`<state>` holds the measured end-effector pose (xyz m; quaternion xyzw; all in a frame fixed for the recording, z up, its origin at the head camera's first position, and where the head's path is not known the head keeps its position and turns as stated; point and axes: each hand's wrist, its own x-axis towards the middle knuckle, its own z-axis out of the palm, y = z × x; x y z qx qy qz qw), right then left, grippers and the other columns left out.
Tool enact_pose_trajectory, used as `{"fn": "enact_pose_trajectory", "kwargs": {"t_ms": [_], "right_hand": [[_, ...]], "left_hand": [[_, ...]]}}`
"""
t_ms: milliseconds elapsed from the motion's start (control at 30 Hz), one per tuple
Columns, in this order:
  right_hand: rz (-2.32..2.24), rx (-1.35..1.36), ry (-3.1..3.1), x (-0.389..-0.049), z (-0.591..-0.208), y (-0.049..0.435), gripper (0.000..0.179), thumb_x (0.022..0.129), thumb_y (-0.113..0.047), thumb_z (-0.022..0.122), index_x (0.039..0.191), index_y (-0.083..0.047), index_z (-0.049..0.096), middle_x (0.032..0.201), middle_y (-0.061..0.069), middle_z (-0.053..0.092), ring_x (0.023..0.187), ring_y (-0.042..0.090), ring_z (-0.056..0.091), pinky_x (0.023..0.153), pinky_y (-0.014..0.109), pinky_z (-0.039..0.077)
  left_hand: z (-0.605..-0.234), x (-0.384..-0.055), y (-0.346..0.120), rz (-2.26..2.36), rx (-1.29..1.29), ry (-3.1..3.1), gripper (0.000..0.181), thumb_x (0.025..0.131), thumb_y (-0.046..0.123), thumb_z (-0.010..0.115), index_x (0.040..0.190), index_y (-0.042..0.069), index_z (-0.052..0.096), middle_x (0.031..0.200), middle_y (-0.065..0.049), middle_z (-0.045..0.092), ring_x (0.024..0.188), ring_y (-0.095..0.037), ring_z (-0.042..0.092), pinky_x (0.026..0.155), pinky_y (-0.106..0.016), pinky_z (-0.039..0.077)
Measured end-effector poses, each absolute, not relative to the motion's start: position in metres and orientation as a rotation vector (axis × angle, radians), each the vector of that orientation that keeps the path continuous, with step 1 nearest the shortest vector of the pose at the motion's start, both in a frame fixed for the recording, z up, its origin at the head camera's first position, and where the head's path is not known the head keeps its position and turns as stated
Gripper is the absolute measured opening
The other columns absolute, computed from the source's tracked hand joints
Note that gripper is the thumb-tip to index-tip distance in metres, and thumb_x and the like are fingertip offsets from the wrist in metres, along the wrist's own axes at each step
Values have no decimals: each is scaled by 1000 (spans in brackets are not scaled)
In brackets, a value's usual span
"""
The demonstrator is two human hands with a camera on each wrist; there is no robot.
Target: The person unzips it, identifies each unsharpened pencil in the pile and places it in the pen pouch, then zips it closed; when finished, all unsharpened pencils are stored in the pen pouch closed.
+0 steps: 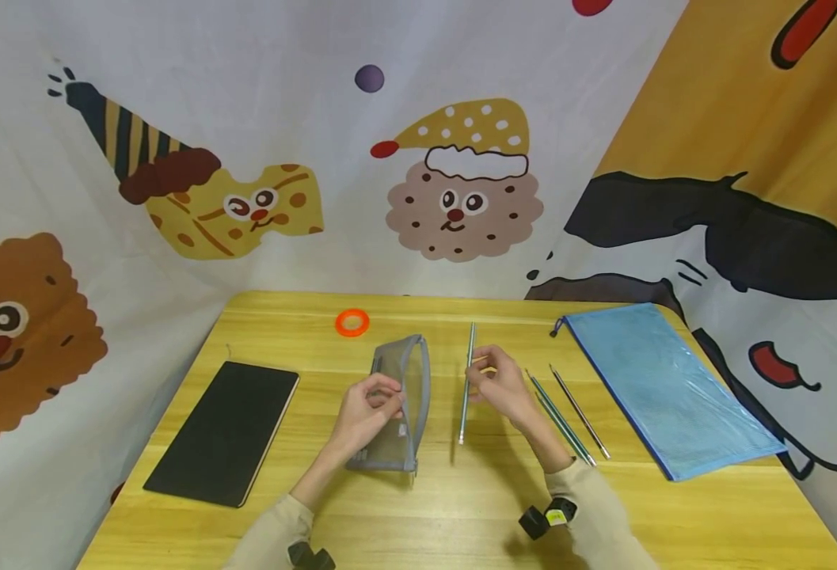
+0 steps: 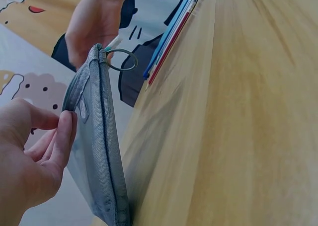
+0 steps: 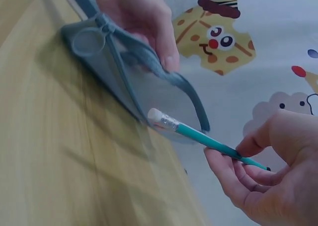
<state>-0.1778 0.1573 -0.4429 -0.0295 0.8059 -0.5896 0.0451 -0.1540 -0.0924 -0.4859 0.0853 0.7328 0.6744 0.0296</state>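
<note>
A grey mesh zip pouch [image 1: 388,439] stands on its edge in the middle of the table, its zipped side gaping toward the right. My left hand [image 1: 368,412] pinches one edge of that opening between thumb and fingers, as the left wrist view shows. Between the thumb and fingers of my right hand [image 1: 504,384] is a green pencil [image 3: 198,136], its white eraser end toward the pouch mouth in the right wrist view. Two more pencils, a green one [image 1: 562,416] and a dark one [image 1: 580,412], lie beside my right forearm.
A black notebook [image 1: 226,431] lies at the left. An orange tape roll [image 1: 351,323] sits near the back edge. At the right lies a blue zip folder [image 1: 675,388]. A printed cloth [image 1: 318,47] hangs behind the wooden table [image 1: 461,522].
</note>
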Motion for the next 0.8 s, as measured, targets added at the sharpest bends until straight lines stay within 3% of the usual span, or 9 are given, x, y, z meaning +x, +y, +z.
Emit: {"fn": "enact_pose_trajectory", "kwargs": {"t_ms": [267,600,800], "right_hand": [[-1943,-75,2339,-186,-445,128,35,97,-2,57,129,5,46,113,23,56,84,23,67,81,50,66],[-1971,-119,2288,-183,-459,102,36,97,-2,59,129,5,44,114,26,55,83,25,68,76,43,67],[-1933,-111,2277,-177,-461,91,34,94,1,61,126,6,49,109,25,60,76,22,69,70,39,68]], "left_hand": [[-485,-154,-90,2090,266,2262,15,91,-2,68,105,-6,65,96,-22,70,70,-10,69,73,-44,66],[-485,-155,-91,2085,263,2268,15,92,-2,66,107,-5,65,98,-23,70,71,-11,70,76,-49,65],[-484,-156,-90,2080,252,2282,15,92,-3,66,106,-5,65,98,-22,70,71,-11,70,74,-45,66]]}}
